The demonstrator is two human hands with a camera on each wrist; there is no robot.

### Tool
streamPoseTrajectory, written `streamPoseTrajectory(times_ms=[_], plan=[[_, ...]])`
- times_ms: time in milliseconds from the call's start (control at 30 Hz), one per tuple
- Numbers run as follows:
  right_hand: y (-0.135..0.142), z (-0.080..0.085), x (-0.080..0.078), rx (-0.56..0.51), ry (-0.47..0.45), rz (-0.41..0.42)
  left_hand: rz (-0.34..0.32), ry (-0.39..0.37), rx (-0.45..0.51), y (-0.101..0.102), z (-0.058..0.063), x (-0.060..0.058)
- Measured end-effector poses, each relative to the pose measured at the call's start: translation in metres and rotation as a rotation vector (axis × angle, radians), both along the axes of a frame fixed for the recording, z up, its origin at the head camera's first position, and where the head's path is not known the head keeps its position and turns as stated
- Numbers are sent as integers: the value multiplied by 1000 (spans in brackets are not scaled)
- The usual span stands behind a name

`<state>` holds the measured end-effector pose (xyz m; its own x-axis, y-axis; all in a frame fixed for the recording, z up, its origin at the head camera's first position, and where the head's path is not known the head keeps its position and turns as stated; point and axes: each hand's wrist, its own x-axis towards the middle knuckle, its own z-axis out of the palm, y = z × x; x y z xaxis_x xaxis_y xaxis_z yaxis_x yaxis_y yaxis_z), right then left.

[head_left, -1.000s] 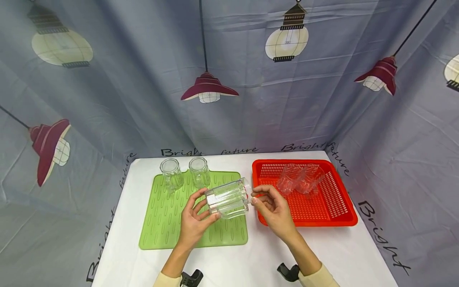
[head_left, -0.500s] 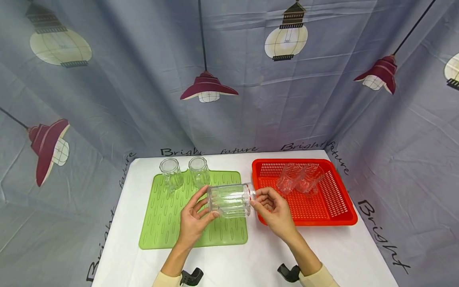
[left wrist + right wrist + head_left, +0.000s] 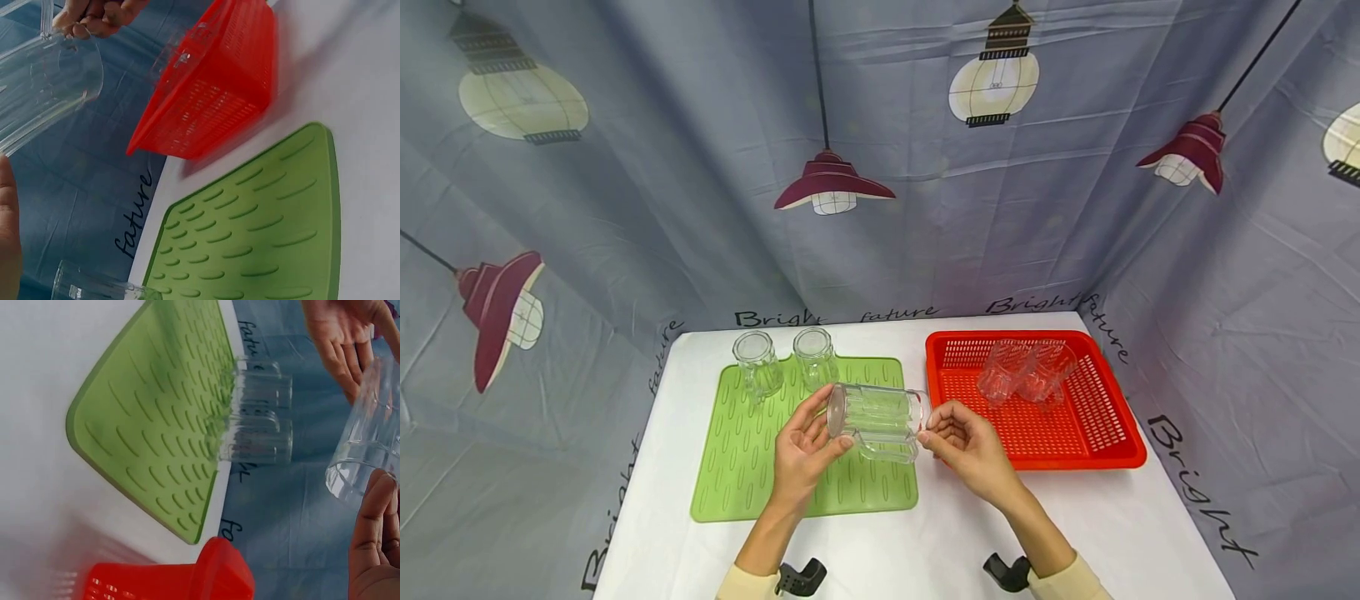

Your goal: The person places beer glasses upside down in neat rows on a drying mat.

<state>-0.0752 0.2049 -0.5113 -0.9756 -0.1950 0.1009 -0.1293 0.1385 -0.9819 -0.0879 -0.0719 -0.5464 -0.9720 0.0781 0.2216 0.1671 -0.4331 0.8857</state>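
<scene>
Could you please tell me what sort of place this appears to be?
Probably a staged work booth: lamp-printed curtains hang behind and beside a white table bearing a green mat and red basket.

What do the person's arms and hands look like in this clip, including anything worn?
The left hand and right hand wear no gloves. The left sleeve and right sleeve are plain pale cream. By the cuffs sit a black, bent-shaped left wrist camera and a similar right wrist camera.
</scene>
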Motion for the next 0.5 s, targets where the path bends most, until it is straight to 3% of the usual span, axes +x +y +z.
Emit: streamPoseTrajectory(times_ms=[333, 500], plan=[[-4, -7, 3, 1, -46, 34, -18, -46, 18, 6, 7, 0], [-4, -9, 4, 58, -92, 31, -44, -17, 23, 8, 9, -1]])
